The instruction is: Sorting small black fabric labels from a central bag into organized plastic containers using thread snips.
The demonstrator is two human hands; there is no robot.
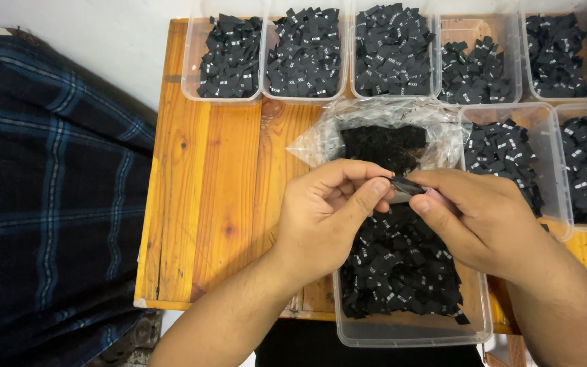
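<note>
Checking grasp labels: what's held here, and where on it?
A small black fabric label, pinched at opposite ends by the left hand and right hand fingertips.

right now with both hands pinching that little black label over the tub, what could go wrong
1. The small black label is pinched only at the fingertips of the left hand and right hand; if it slips, it would likely vanish among the look-alike labels in the clear tub below.
2. That tub overhangs the wooden table edge, so a wrist nudge might tip it.
3. The open plastic bag lies loose just behind the hands and could spill.
</note>
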